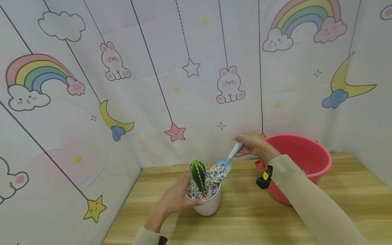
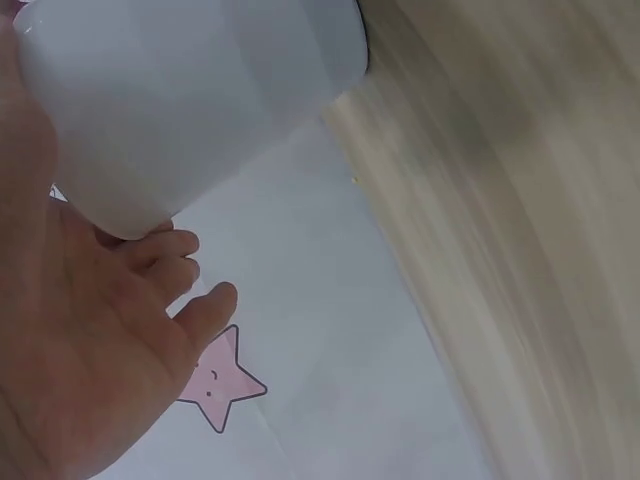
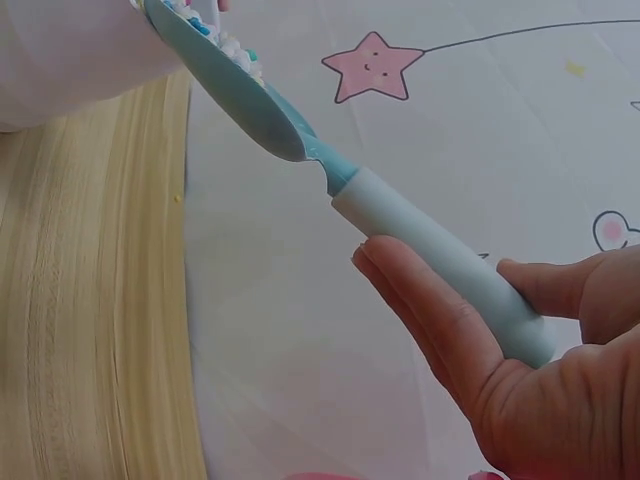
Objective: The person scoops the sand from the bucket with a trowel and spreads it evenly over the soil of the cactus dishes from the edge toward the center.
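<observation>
A small light blue shovel (image 1: 234, 153) with a pale handle is gripped by my right hand (image 1: 255, 145). Its scoop, heaped with multicoloured pebbles (image 1: 218, 172), tilts down over the rim of a white pot (image 1: 209, 206). In the pot a green ribbed cactus (image 1: 198, 175) stands among more coloured pebbles. My left hand (image 1: 175, 196) holds the pot's left side, thumb in front and fingers behind. The left wrist view shows the pot wall (image 2: 200, 100) beside the palm. In the right wrist view the shovel's handle (image 3: 440, 255) lies between thumb and fingers.
A pink-red bucket (image 1: 326, 163) stands on the right of the wooden table (image 1: 242, 217), just beyond my right forearm, with a few pebbles glimpsed inside. Behind the table hangs a pale cloth (image 1: 202, 109) printed with rainbows, rabbits and stars.
</observation>
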{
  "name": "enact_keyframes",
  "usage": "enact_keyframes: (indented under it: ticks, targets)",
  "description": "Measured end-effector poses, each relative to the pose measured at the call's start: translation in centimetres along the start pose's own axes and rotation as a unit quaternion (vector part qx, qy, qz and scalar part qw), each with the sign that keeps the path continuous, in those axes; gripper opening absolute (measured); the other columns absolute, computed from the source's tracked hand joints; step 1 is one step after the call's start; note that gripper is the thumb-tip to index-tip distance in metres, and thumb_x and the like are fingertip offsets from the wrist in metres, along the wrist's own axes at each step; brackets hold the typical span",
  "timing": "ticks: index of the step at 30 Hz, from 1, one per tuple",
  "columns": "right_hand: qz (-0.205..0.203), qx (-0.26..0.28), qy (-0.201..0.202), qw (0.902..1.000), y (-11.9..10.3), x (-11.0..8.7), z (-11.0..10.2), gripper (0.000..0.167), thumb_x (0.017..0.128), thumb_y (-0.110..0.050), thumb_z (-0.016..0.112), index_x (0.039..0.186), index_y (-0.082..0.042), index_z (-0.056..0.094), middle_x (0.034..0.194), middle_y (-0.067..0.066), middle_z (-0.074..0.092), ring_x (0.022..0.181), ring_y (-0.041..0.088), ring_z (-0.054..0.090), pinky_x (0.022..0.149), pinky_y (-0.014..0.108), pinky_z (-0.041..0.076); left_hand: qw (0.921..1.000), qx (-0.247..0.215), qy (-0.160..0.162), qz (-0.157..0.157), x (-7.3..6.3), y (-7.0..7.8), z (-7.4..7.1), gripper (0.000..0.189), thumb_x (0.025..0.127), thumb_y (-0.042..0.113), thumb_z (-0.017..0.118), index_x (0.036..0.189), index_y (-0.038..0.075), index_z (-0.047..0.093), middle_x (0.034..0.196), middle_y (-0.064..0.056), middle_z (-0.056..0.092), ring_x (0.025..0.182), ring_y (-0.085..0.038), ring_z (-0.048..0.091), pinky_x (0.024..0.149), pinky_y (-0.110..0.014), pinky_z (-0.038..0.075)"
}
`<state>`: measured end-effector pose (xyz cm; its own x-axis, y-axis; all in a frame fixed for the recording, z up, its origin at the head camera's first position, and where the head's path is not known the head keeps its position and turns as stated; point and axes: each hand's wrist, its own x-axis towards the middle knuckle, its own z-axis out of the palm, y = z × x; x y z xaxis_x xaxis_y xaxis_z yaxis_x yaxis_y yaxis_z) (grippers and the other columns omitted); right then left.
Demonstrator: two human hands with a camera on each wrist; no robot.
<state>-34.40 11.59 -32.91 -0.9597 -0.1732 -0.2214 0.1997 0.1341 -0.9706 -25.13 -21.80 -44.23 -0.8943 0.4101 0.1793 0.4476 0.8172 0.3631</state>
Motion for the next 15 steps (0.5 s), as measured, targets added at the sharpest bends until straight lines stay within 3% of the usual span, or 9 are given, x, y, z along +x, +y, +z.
enact_keyframes:
  ticks: [5,10,15]
  targets:
    - [-0.008,0.001,0.001,1.0,0.0,0.0,-0.2,0.039,0.111,-0.019,0.053,0.132,0.013,0.049,0.083,0.015,0.075,0.074,0.024,0.081,0.08,0.039,0.067,0.9994,0.01,0.008,-0.031,-0.3,0.8,0.5,0.127,0.08,0.079,0.074,0.169,0.007,0.019,0.174,-0.022,0.022,0.162,-0.039,0.026,0.125,-0.06,0.037]
    - [-0.008,0.001,0.006,0.9999,-0.1,-0.1,-0.2,0.04,0.111,-0.019,0.053,0.134,0.014,0.05,0.082,0.015,0.076,0.074,0.023,0.081,0.078,0.037,0.067,0.9978,0.044,0.036,-0.035,-0.5,1.9,0.7,0.126,0.079,0.08,0.073,0.164,-0.001,0.027,0.17,-0.027,0.03,0.156,-0.045,0.035,0.114,-0.063,0.048]
    - [-0.009,-0.002,0.016,0.9998,-0.1,-0.3,-0.1,0.039,0.11,-0.021,0.055,0.132,0.011,0.051,0.084,0.014,0.075,0.075,0.023,0.081,0.077,0.037,0.067,0.9938,0.081,0.063,-0.042,-0.8,2.5,1.1,0.124,0.078,0.079,0.075,0.16,-0.006,0.035,0.165,-0.03,0.038,0.152,-0.046,0.042,0.112,-0.06,0.051]
